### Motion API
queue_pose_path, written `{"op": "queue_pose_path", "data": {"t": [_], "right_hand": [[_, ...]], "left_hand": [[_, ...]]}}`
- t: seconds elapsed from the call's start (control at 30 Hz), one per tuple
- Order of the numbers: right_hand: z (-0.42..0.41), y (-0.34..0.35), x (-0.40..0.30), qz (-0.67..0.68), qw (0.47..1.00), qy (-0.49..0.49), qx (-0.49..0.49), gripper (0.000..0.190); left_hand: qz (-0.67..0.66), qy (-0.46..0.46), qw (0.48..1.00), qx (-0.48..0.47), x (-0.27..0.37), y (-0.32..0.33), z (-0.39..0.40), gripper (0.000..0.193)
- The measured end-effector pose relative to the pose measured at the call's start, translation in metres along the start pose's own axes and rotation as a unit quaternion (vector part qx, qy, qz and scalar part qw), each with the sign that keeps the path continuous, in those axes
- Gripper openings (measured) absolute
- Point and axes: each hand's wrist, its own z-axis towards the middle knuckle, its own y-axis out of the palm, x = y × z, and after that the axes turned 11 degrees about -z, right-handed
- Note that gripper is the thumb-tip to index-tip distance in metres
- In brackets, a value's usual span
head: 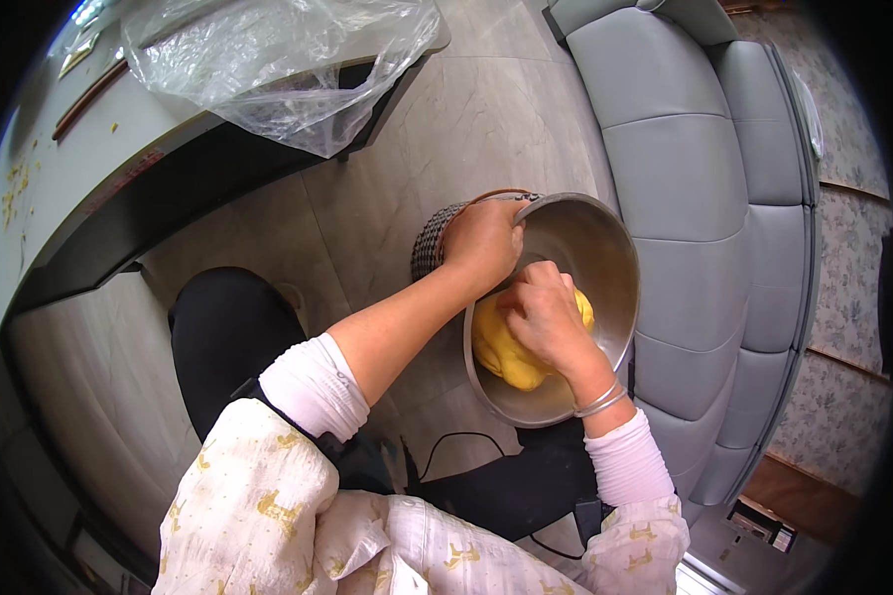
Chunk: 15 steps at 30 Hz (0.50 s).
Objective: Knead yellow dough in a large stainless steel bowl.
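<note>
A steel bowl [599,245] stands tilted before me, with a lump of yellow dough [521,368] inside it. My left hand [484,242] grips the bowl's upper left rim. My right hand [547,312] is down in the bowl, its fingers curled and pressed on the dough; its fingertips are partly hidden, and a silvery bangle is round that wrist. Behind my left hand and the bowl is a round, black-and-white houndstooth-patterned thing [426,245] with a brown rim, mostly hidden.
A white table [82,156] at the upper left bears clear plastic sheeting [283,67], a brown stick [89,100] and yellow crumbs. A grey sofa [685,186] runs along the right. A black cord [461,435] lies on the tiled floor near my legs.
</note>
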Motion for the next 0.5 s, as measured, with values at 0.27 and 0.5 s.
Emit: {"op": "queue_pose_path", "data": {"t": [0.27,0.5], "right_hand": [[0.017,0.002,-0.007,-0.197,0.973,-0.123,-0.012,0.008],[0.003,-0.010,0.016,0.039,0.999,0.036,0.007,0.008]], "left_hand": [[-0.015,-0.014,1.000,-0.012,0.005,-0.002,-0.001,0.027],[-0.010,-0.006,1.000,-0.015,0.004,-0.002,0.001,0.027]]}}
